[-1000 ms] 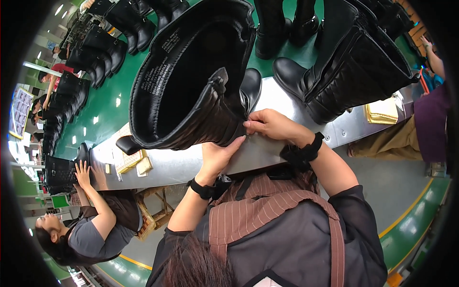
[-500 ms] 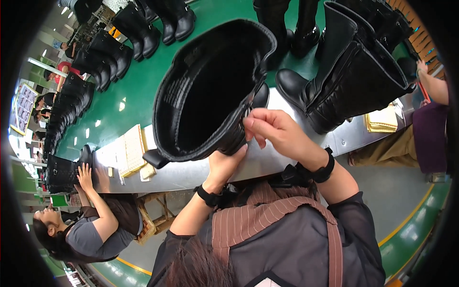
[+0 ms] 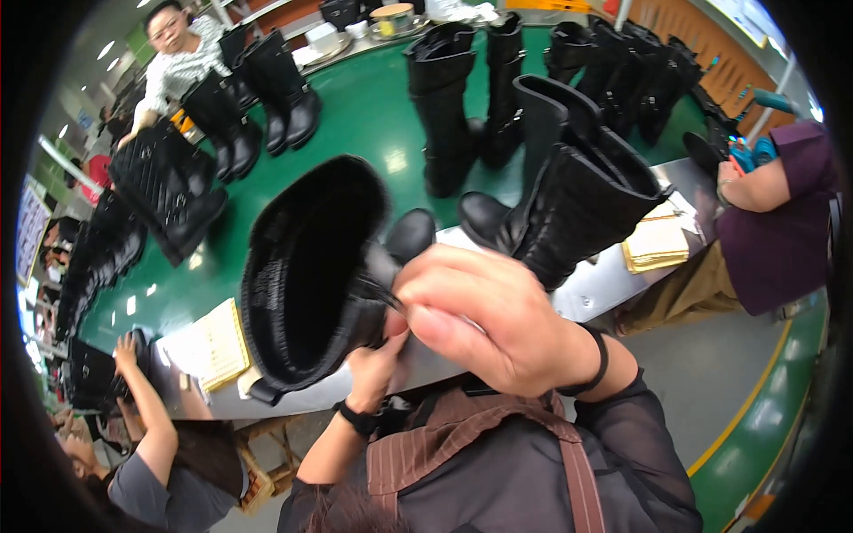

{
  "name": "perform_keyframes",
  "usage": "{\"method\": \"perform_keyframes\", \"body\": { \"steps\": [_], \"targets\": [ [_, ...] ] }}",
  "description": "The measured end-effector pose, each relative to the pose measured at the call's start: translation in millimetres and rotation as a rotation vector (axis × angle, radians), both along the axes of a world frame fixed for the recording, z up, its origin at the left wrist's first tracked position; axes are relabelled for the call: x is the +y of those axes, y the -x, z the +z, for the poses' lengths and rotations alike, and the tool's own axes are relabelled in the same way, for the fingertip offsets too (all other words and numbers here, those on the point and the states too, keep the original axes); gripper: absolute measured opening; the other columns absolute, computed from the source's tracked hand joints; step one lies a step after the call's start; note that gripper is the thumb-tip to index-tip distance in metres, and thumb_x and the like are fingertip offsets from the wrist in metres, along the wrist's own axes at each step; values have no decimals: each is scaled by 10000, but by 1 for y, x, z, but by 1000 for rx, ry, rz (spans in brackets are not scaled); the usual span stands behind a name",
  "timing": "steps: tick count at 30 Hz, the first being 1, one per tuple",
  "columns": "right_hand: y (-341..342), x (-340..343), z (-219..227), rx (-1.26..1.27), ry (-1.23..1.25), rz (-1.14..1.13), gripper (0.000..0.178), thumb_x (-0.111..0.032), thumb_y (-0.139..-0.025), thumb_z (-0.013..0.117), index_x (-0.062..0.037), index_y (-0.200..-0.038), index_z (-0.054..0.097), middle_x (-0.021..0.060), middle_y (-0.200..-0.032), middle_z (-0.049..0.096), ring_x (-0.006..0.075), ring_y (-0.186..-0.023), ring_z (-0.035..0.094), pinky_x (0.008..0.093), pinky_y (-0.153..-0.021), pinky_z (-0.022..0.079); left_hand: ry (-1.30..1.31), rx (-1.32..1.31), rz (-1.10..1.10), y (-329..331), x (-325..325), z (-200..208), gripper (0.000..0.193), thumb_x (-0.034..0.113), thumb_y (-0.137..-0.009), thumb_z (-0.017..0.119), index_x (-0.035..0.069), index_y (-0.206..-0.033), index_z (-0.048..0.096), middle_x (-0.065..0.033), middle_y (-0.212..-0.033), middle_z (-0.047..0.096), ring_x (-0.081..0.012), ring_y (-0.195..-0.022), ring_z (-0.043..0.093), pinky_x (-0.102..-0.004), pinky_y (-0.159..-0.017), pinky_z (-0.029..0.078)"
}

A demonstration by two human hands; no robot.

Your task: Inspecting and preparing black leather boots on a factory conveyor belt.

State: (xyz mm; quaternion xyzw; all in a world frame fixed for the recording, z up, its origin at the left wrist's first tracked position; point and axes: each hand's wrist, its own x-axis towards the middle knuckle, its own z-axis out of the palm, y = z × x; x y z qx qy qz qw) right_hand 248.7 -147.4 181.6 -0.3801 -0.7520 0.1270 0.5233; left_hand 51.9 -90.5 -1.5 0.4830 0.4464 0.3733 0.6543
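Note:
A tall black boot (image 3: 306, 355) stands in front of me, its wide opening tilted up toward me and its toe showing on the far side. My left hand (image 3: 375, 366) is wrapped around the near side of the shaft and holds it. Close above it, my right hand (image 3: 484, 315) has thumb and fingers pinched on a thin dark strip (image 3: 380, 291) at the boot's side edge. Motion smears this spot, so what the strip is cannot be told. Another black boot pair (image 3: 577, 195) stands just to the right.
Yellow paper pads (image 3: 222, 346) lie on the metal table edge (image 3: 182, 404), with another paper stack (image 3: 656, 244) at right. More black boots (image 3: 442, 107) stand across the green tabletop (image 3: 355, 111). Co-workers are at the left, far left and right; one person's hand (image 3: 126, 354) touches a boot.
My right hand has risen nearer the camera, pulling away from the boot's edge with the dark strip. The held boot sits lower and further left in view. A person now shows at far left.

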Motion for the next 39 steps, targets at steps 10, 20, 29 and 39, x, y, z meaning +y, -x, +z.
{"method": "perform_keyframes", "body": {
  "steps": [10, 20, 29, 39],
  "targets": [
    [-70, -60, 26, -565, -121, -978, 523, 7, -606, 621, -79, -1122, 638, 62, -917, 577, 241, -827, 538, 355, -692, 401, -345, 425, -113, 34, 27, 22, 378, 108, -770, 782, -49, -1069, 611, -130, -1019, 680, -195, -925, 643, -315, -846, 494],
    [-62, -73, 17, -294, -52, -728, 244, 90, -469, 569, -89, -615, 649, 26, -761, 431, 180, -717, 445, 278, -586, 327, -803, 288, -314, -43, -11, 133, 543, 253, -858, 692, -16, -1290, 501, -221, -1104, 615, -344, -1006, 626, -368, -814, 510],
    [-76, -100, 23, -167, -32, -694, 248, 104, -511, 547, -80, -640, 653, 36, -867, 442, 141, -759, 461, 227, -639, 340, -652, 153, -430, -129, 24, 112, 444, 109, -836, 495, -54, -1249, 524, -253, -956, 655, -396, -916, 634, -416, -814, 489],
    [-74, -94, 14, -202, -105, -701, 333, 66, -538, 580, -100, -778, 739, 26, -858, 458, 143, -747, 460, 238, -636, 343, -638, 9, -447, -122, 18, 113, 520, 77, -813, 616, 29, -1307, 462, -150, -1117, 582, -215, -897, 601, -292, -749, 496]
  ]
}}
